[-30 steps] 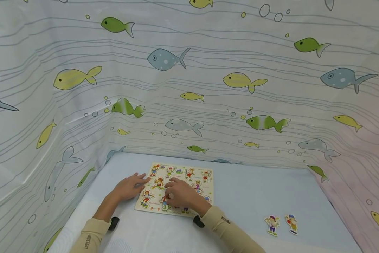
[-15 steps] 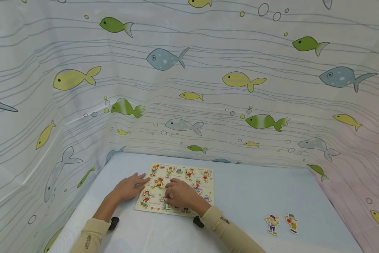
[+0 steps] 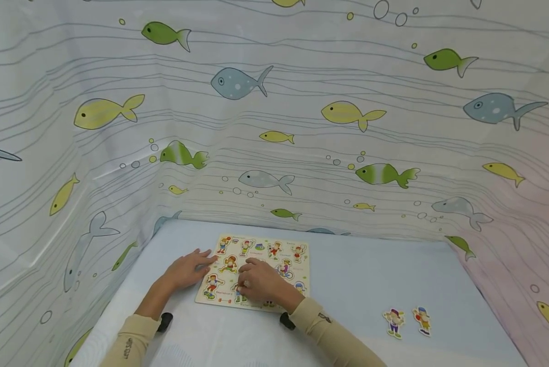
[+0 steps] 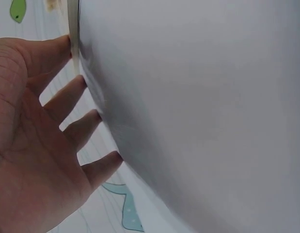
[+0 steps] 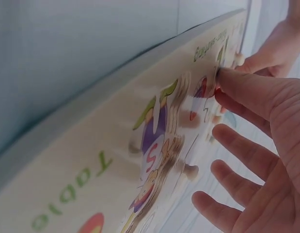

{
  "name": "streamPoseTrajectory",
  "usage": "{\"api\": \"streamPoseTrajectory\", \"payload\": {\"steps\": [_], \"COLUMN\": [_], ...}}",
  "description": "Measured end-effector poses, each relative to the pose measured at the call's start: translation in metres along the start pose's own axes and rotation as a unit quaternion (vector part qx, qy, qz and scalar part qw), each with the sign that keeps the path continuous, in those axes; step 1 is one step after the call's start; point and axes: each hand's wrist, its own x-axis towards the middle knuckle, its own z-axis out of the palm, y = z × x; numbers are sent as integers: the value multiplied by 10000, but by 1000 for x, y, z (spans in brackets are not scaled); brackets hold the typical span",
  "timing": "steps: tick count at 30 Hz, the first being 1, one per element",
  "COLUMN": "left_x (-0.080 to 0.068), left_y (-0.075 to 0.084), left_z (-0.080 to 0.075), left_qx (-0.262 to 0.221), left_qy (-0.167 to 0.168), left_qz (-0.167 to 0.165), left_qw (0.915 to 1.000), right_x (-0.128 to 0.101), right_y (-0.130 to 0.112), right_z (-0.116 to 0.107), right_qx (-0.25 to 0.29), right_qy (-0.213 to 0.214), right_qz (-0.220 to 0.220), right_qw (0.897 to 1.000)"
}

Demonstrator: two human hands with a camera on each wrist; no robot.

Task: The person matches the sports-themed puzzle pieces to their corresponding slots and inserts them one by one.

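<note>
A cream puzzle board (image 3: 229, 282) with cartoon sports figures lies on the table. My right hand (image 3: 262, 281) is over its middle. Thumb and index finger pinch a puzzle piece (image 3: 240, 295) beside the "Roller-skating" lettering; the other fingers are spread, and the hand hides part of the piece. Closer to the right wrist camera, a figure piece (image 5: 154, 131) with an S on its chest has a wooden knob (image 5: 190, 171). My left hand (image 3: 187, 270) rests at the board's left edge, fingers extended, index finger against the side of the board in the left wrist view.
Two loose figure pieces lie to the right on the pale blue table (image 3: 357, 285): one in purple trousers (image 3: 394, 323), one with a blue cap (image 3: 422, 321). A fish-printed sheet (image 3: 311, 163) stands around the table's back and sides.
Both hands stay at the board with hardly any movement. The head view has shifted very slightly.
</note>
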Motion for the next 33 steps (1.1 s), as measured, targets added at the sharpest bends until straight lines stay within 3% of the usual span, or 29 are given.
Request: {"api": "streamPoseTrajectory", "payload": {"steps": [7,14,22,33], "left_x": [0,-1,0,-2], "left_y": [1,5,3,4], "left_z": [1,-3,-2,-3], "left_qx": [-8,-4,22,7], "left_qy": [-24,14,-5,-27], "left_qz": [-12,-16,-3,-10], "left_qw": [10000,10000,10000,10000], "right_x": [-7,-21,-38,-67], "right_y": [4,13,16,26], "right_z": [-2,-19,-37,-49], "right_qx": [64,197,391,323], "right_qy": [187,428,142,259], "right_qz": [-39,-124,331,264], "right_qw": [9998,9988,9986,9988]}}
